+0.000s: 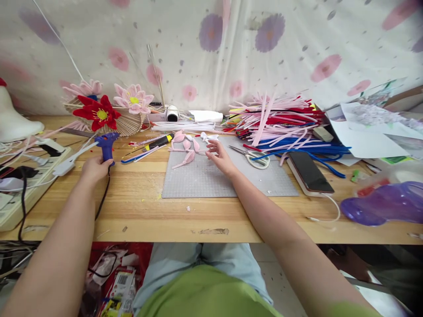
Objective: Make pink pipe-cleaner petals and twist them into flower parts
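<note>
My left hand [95, 169] is wrapped round the handle of a blue hot glue gun [106, 147], its black cord hanging down to the table edge. Over the grey cutting mat [198, 187], my right hand [220, 157] has its fingers apart with nothing visible in them. Just behind those fingertips lies a white pipe-cleaner piece [208, 138]. Several pink pipe-cleaner petals [189, 157] rest on the mat to the left of this hand. White-handled scissors [257, 160] lie on the mat's right part.
A heap of pipe cleaners [274, 121] is piled at the back right. Finished fuzzy flowers [101, 114] stand back left. A power strip [36, 189] with cables sits far left. A yellow-black cutter [160, 141], a phone [310, 171] and a purple plastic item [386, 202] lie around the mat.
</note>
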A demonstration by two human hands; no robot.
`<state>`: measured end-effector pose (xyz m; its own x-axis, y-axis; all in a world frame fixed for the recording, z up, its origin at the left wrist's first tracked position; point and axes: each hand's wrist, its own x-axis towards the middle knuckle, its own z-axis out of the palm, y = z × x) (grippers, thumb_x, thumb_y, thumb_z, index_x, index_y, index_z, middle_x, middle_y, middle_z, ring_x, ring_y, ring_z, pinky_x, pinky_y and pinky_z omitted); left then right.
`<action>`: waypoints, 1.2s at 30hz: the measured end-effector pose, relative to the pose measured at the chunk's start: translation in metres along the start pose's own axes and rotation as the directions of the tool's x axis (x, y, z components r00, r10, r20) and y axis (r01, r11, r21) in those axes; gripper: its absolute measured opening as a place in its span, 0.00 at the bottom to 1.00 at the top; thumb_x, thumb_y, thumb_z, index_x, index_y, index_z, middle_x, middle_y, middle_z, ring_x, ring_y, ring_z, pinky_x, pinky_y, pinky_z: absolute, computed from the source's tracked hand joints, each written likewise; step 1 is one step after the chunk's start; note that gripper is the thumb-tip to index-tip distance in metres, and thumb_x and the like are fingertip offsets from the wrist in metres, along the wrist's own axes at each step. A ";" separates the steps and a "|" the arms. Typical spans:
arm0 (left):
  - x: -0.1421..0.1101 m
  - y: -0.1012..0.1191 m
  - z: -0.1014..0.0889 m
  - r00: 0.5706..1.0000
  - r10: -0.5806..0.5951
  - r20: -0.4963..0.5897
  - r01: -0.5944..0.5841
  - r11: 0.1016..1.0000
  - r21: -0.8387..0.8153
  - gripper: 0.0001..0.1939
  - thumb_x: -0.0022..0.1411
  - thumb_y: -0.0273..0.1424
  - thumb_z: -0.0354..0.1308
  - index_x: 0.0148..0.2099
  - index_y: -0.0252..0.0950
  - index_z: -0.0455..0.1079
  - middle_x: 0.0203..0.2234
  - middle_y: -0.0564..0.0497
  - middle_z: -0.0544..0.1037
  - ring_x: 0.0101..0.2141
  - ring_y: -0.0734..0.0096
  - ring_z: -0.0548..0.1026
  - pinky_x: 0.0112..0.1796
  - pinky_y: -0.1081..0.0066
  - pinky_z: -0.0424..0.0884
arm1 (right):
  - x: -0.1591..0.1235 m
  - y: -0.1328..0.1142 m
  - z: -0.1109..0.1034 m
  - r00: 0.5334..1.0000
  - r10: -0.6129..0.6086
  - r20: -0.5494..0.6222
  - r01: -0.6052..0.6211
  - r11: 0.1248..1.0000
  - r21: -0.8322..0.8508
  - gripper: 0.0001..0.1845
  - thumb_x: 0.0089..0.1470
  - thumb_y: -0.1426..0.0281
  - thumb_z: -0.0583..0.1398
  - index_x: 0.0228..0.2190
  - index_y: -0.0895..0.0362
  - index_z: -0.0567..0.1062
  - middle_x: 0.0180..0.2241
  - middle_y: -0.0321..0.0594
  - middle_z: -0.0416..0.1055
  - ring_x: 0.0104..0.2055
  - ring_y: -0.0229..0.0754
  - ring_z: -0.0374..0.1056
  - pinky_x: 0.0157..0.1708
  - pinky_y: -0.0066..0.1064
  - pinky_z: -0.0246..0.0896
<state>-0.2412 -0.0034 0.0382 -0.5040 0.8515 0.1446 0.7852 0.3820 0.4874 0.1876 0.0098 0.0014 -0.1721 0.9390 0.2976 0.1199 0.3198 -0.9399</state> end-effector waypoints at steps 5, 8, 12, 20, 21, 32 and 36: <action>0.006 0.003 0.001 0.987 -0.096 0.129 0.057 0.959 0.277 0.14 0.54 0.37 0.54 0.40 0.36 0.72 0.21 0.52 0.72 0.32 0.63 0.69 0.38 0.66 0.65 | -0.002 0.004 0.002 0.999 0.039 0.027 -0.038 0.999 -0.028 0.26 0.46 0.60 0.60 0.47 0.51 0.63 0.45 0.44 0.63 0.39 0.40 0.63 0.32 0.33 0.66; 0.006 0.005 -0.001 0.983 -0.101 0.153 0.050 0.950 0.307 0.17 0.56 0.38 0.52 0.44 0.35 0.70 0.28 0.49 0.75 0.32 0.65 0.69 0.36 0.69 0.65 | -0.003 0.004 0.004 0.998 0.042 0.054 -0.040 0.998 -0.050 0.22 0.46 0.62 0.59 0.44 0.53 0.65 0.44 0.45 0.63 0.37 0.38 0.63 0.30 0.31 0.65; 0.004 0.005 -0.003 0.980 -0.092 0.178 0.027 0.941 0.338 0.18 0.57 0.38 0.49 0.45 0.34 0.69 0.33 0.47 0.76 0.34 0.65 0.70 0.35 0.72 0.64 | -0.004 0.005 0.006 0.997 0.015 0.071 -0.010 0.997 -0.070 0.20 0.45 0.63 0.59 0.42 0.55 0.66 0.44 0.44 0.63 0.35 0.37 0.63 0.30 0.31 0.65; -0.020 0.031 -0.018 0.943 -0.214 0.255 0.069 0.874 0.480 0.28 0.53 0.45 0.53 0.49 0.28 0.67 0.47 0.35 0.72 0.46 0.52 0.70 0.41 0.63 0.66 | -0.003 0.009 0.006 0.997 0.001 0.075 0.006 0.995 -0.097 0.19 0.45 0.62 0.59 0.40 0.55 0.68 0.41 0.42 0.65 0.31 0.35 0.63 0.29 0.30 0.63; -0.027 0.038 -0.022 0.944 -0.238 0.227 0.090 0.851 0.518 0.30 0.52 0.46 0.53 0.49 0.26 0.66 0.49 0.32 0.70 0.48 0.48 0.69 0.41 0.60 0.66 | -0.002 0.010 0.006 0.997 0.007 0.073 0.000 0.995 -0.096 0.18 0.45 0.62 0.59 0.39 0.55 0.68 0.41 0.42 0.65 0.31 0.34 0.63 0.28 0.30 0.63; -0.109 0.148 0.069 0.828 0.509 0.234 -0.516 0.856 -0.036 0.20 0.52 0.40 0.56 0.44 0.35 0.69 0.42 0.44 0.73 0.44 0.61 0.70 0.46 0.65 0.64 | 0.002 0.015 0.013 0.991 0.132 -0.011 -0.132 0.982 -0.132 0.10 0.45 0.66 0.56 0.33 0.56 0.69 0.26 0.33 0.64 0.23 0.32 0.59 0.24 0.27 0.56; -0.123 0.161 0.108 0.815 0.547 0.191 -0.549 0.834 -0.045 0.16 0.52 0.38 0.57 0.41 0.34 0.70 0.41 0.42 0.71 0.47 0.57 0.67 0.48 0.62 0.61 | 0.001 0.012 0.014 0.996 0.090 0.019 -0.085 0.983 -0.165 0.10 0.46 0.67 0.56 0.32 0.57 0.69 0.24 0.33 0.62 0.24 0.33 0.56 0.25 0.27 0.55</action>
<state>-0.0140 -0.0079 0.0059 0.0874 0.9715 0.2204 0.9157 -0.1654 0.3663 0.1755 0.0127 -0.0120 -0.1790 0.9614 0.2090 0.2939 0.2550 -0.9212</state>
